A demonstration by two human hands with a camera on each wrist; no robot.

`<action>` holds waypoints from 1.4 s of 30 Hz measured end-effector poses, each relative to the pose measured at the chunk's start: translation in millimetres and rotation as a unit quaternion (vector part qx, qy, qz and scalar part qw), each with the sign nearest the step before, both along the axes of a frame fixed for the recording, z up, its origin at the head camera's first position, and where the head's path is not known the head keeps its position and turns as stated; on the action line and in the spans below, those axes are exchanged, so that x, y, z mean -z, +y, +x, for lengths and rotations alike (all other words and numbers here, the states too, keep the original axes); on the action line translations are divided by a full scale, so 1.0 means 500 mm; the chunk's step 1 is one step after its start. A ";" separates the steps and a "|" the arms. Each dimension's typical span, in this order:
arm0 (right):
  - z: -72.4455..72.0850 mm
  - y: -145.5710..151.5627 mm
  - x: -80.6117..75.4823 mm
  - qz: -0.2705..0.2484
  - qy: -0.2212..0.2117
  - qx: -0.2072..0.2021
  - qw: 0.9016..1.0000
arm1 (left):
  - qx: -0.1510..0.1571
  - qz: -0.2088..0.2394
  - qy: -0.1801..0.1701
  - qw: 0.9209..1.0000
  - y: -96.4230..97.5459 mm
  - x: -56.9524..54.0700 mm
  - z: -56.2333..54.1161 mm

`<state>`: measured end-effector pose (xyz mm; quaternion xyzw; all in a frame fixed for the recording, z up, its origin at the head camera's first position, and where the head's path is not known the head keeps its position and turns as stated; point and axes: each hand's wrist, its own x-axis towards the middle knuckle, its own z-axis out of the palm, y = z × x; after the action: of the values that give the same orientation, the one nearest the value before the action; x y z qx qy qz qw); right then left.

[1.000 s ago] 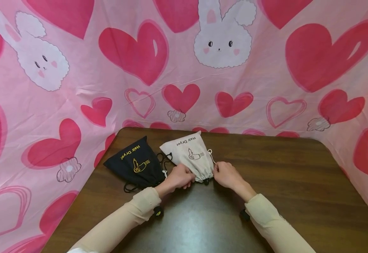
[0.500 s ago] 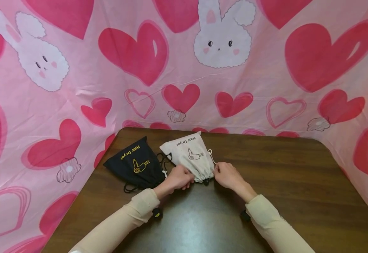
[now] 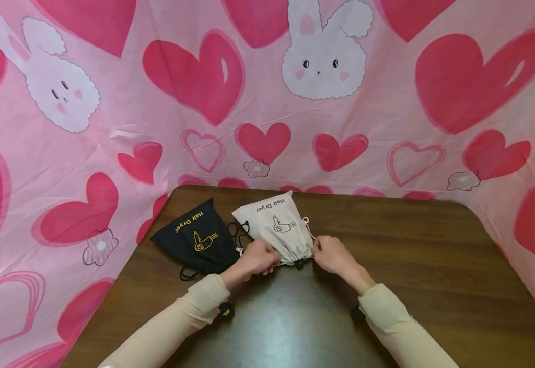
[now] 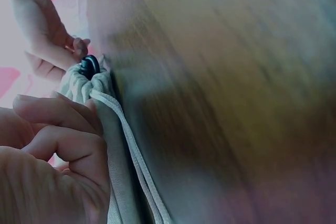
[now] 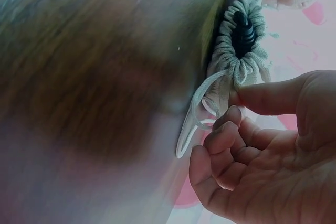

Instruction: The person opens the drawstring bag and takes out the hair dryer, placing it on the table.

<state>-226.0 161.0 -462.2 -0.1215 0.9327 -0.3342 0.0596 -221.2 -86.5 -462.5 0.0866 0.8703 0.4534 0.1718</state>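
A white cloth drawstring bag (image 3: 267, 209) printed "Hair Dryer" lies on the table, its gathered mouth toward me. My left hand (image 3: 259, 257) pinches the left side of the mouth with curled fingers. On the opposite side, my right hand (image 3: 335, 255) grips the fabric edge between thumb and fingers, beside a loop of white cord (image 5: 197, 106). The mouth is puckered and partly open in the right wrist view, and a ribbed black piece (image 5: 242, 38) shows inside it. Most of the bag's contents stay hidden.
A black drawstring bag (image 3: 193, 225) with yellow "Hair Dryer" lettering lies just left, its black cords (image 3: 189, 273) loose around it. The brown wooden table (image 3: 410, 245) extends to the right and front. A pink heart-and-rabbit cloth (image 3: 267, 102) hangs behind its far edge.
My hands have drawn slightly apart, the left a little leftward and the right a little rightward, with the bag's mouth between them. Both bags lie where they were.
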 end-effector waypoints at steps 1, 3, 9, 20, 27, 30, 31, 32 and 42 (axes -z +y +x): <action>0.000 0.000 0.000 0.003 0.001 0.001 1.000 | -0.001 0.000 -0.002 1.000 -0.001 -0.001 0.001; 0.009 -0.008 -0.020 0.017 -0.015 0.017 1.000 | 0.000 0.003 -0.004 1.000 -0.003 -0.002 0.002; 0.008 -0.007 -0.017 0.030 -0.029 0.030 0.999 | -0.002 0.010 -0.014 1.000 -0.007 -0.005 0.006; 0.008 -0.013 -0.023 0.025 0.008 -0.004 1.000 | 0.009 0.006 -0.014 1.000 -0.005 -0.001 0.002; 0.005 -0.015 -0.017 0.026 0.005 -0.006 1.000 | 0.005 0.001 -0.010 1.000 -0.002 0.004 -0.001; 0.006 -0.015 -0.019 0.023 0.007 -0.007 1.000 | 0.004 0.005 -0.006 1.000 0.000 0.003 -0.001; 0.006 -0.015 -0.019 0.022 0.008 -0.008 1.000 | 0.003 0.007 -0.006 1.000 0.000 0.003 -0.001; 0.006 -0.015 -0.020 0.022 0.007 -0.007 1.000 | 0.003 0.007 -0.006 1.000 0.001 0.002 0.000; 0.002 -0.012 -0.018 0.026 0.003 0.002 1.000 | -0.004 0.017 -0.004 1.000 0.003 0.007 0.001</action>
<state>-224.8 154.9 -453.2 -0.1194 0.9414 -0.3099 0.0597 -220.8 -85.2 -465.9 0.0844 0.8623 0.4689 0.1716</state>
